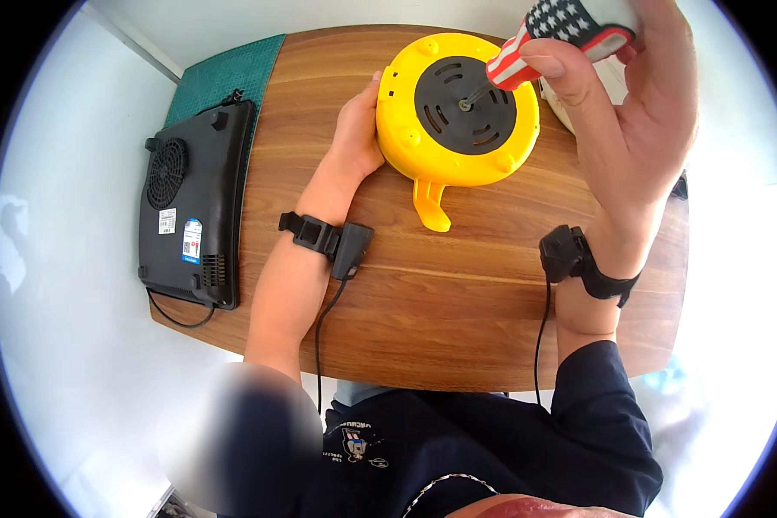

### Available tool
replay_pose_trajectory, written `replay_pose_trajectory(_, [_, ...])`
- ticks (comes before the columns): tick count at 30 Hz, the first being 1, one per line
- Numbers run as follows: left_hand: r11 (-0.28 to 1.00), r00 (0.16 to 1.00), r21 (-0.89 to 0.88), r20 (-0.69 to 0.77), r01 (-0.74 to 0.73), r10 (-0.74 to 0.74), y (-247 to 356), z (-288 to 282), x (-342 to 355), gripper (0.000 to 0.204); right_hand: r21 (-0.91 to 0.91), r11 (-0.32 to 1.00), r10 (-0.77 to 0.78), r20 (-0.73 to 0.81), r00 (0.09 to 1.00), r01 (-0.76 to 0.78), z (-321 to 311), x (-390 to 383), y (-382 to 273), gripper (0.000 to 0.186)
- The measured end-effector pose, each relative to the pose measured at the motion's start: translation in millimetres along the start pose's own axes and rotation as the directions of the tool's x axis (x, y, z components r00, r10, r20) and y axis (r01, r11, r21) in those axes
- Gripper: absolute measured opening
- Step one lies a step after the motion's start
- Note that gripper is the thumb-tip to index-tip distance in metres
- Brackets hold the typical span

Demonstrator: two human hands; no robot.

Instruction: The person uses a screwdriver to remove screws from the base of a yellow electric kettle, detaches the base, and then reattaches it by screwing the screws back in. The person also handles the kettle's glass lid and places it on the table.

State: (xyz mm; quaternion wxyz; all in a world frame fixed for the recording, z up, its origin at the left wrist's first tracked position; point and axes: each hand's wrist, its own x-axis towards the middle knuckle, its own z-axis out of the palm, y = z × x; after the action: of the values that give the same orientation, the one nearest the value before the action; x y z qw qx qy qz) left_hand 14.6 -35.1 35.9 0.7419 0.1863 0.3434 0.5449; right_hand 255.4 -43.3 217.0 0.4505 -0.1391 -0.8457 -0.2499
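Note:
My right hand (622,121) holds a screwdriver (570,26) with a stars-and-stripes handle in red, white and black. Its shaft slants down to a screw at the centre of a black slotted disc (445,125) on a round yellow plastic casing (488,168). My left hand (361,129) grips the casing's left side, its fingertips partly hidden behind the rim. A yellow handle (429,207) sticks out from the casing toward me. Both of my wrists carry black strapped-on devices with cables.
The casing lies on a wooden table (449,302). Along the left lies a black appliance (207,164) with a round vent and a cord, partly over a green cutting mat (242,60). A pale object (557,108) is partly hidden behind my right hand. White walls enclose the table.

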Motion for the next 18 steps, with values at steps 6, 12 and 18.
replay_pose_trajectory(6, [1.000, 1.000, 0.023, -0.016, -0.012, 0.013, -1.9, 7.1, -2.5, 0.043, 0.529, 0.761, 0.455, -0.022, 0.890, -0.376, -3.9, -4.9, -27.5, 0.056])
replay_pose_trajectory(12, [0.995, 0.998, 0.083, -0.028, -0.050, 0.053, -4.8, 2.3, -2.4, 0.045, 0.126, 0.885, 0.459, -0.066, 0.886, -0.449, -9.2, 6.2, -43.3, 0.049])
replay_pose_trajectory(18, [0.994, 0.999, 0.092, -0.015, -0.051, 0.052, -2.7, 4.1, -2.4, 0.045, 0.040, 0.975, 0.218, -0.015, 0.976, -0.218, -8.7, -9.1, -19.7, 0.046])
